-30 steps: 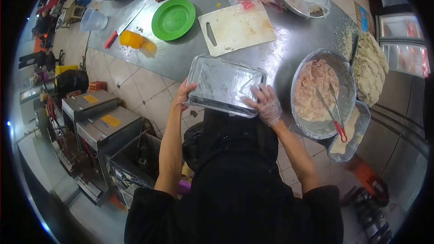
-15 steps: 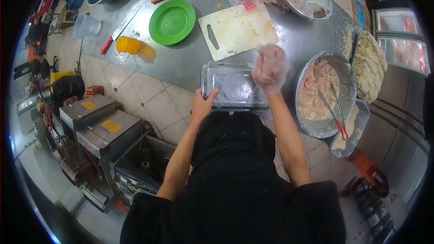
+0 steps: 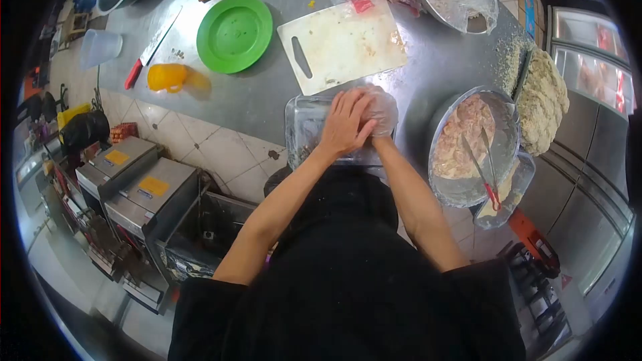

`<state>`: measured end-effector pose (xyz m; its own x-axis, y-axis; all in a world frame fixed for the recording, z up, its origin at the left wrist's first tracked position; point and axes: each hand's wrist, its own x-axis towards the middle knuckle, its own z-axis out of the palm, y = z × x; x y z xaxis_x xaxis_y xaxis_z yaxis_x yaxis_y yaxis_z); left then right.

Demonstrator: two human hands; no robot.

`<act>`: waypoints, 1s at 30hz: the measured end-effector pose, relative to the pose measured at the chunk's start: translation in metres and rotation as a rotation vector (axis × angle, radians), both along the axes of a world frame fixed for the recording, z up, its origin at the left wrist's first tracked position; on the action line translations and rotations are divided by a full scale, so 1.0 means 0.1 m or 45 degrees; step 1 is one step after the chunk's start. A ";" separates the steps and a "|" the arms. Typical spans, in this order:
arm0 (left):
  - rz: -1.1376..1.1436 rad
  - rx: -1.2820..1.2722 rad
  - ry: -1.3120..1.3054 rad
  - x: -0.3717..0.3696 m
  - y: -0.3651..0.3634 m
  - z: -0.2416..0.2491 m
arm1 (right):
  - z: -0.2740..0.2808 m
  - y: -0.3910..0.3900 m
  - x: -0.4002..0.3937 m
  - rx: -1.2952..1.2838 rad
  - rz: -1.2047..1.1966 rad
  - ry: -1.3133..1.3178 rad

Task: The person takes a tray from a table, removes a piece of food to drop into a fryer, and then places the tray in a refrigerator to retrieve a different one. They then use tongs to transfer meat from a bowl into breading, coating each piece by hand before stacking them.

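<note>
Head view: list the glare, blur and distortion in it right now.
In the head view, fisheye distortion bows the outer scene inside black corners; white glare washes the steel table beside the cutting board; the orange container throws an orange tint onto the steel; the gloved right hand looks soft, its fingers hard to make out.

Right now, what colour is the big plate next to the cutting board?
The plate is bright green, seen best in the head view.
</note>
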<state>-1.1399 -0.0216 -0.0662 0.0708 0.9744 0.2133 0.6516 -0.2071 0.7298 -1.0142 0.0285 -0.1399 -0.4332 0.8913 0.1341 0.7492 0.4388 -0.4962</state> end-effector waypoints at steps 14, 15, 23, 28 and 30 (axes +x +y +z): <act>0.028 -0.197 0.076 0.11 0.08 -0.33 | 0.01 -0.06 -0.02 -0.336 -0.062 -0.140; 0.027 -0.180 0.082 0.11 0.10 -0.34 | 0.03 0.01 -0.03 -0.340 -0.066 -0.140; 0.057 -0.096 0.063 0.13 0.08 -0.22 | 0.03 -0.06 0.03 -0.187 -0.186 0.083; 0.092 -0.129 0.170 0.16 0.00 -0.39 | 0.49 0.27 -0.02 -0.033 -0.633 0.574; 0.088 -0.101 0.212 0.16 -0.01 -0.42 | 0.95 0.46 -0.09 0.261 -0.555 0.625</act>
<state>-1.1235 -0.0229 -0.1080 0.0307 0.9915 0.1264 0.7754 -0.1034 0.6230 -1.0227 0.0746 -0.0448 0.1135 0.9061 0.4076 0.5884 0.2693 -0.7624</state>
